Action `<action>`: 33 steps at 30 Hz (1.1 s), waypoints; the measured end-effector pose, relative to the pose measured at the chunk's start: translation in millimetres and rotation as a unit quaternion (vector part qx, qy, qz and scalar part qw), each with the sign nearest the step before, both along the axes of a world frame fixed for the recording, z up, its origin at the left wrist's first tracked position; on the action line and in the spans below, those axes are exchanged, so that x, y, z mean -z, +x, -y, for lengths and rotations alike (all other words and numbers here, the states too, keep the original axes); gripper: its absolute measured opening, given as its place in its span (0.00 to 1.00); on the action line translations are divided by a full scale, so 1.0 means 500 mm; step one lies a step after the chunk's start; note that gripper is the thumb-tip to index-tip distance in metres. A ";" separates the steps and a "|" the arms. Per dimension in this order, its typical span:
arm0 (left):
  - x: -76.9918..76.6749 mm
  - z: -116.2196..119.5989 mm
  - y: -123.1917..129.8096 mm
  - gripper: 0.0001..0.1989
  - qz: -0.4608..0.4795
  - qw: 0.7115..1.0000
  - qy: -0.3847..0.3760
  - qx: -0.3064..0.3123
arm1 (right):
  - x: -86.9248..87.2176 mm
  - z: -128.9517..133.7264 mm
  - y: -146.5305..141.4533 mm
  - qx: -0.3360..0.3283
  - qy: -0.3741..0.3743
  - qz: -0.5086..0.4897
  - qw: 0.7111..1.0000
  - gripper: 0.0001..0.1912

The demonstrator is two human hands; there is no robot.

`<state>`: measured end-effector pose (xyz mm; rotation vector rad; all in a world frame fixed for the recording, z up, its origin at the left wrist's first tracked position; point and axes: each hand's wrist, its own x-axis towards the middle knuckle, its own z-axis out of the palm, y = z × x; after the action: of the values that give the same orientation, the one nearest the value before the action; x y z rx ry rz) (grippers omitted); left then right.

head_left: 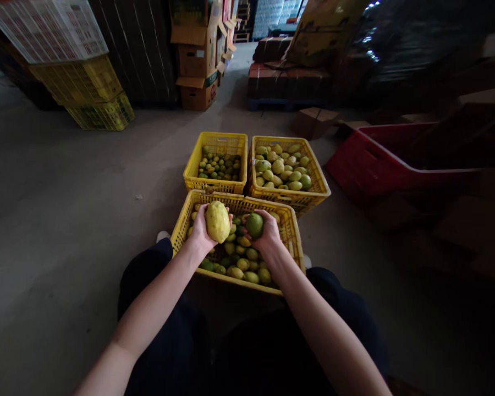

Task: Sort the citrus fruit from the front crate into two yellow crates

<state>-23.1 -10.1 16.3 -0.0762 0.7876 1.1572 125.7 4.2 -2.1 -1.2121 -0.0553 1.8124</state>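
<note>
Fingers curled: left hand (200,230) holds yellow fruit (218,221), right hand (269,233) green fruit (254,225), between side edges of near crate (235,280); soft grip advisable.

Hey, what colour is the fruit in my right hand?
The fruit in your right hand is dark green, seen in the head view.

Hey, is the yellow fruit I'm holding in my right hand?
No, the left hand holds the yellow fruit, while the right hand holds a smaller green fruit.
</note>
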 end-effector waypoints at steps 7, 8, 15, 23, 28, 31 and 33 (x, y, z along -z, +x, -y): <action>-0.012 0.011 -0.004 0.20 0.031 0.996 0.082 -0.006 | -0.022 0.012 0.000 -0.066 0.088 -0.054 0.992 0.12; -0.016 0.012 -0.004 0.20 0.035 0.995 0.096 -0.001 | -0.025 0.015 0.000 -0.072 0.106 -0.062 0.990 0.12; -0.032 0.019 -0.004 0.20 0.055 0.985 0.164 0.019 | -0.052 0.037 -0.002 -0.054 0.181 -0.080 0.979 0.11; 0.000 0.018 0.016 0.20 0.077 0.989 0.123 -0.008 | -0.014 0.017 -0.004 -0.039 0.318 0.083 0.944 0.22; 0.032 0.013 0.045 0.15 0.034 0.996 0.056 -0.060 | 0.045 0.035 -0.043 -0.116 0.450 0.336 0.819 0.34; 0.045 0.011 0.055 0.15 0.020 0.994 0.061 -0.084 | 0.053 0.051 -0.050 -0.149 0.504 0.442 0.727 0.41; 0.050 0.012 0.054 0.15 0.019 0.993 0.083 -0.079 | 0.050 0.057 -0.046 -0.166 0.532 0.477 0.680 0.42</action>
<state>4.0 -16.0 -8.9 -0.0238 0.6576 1.3637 102.7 -24.4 -27.1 -1.0851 -1.7596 0.8190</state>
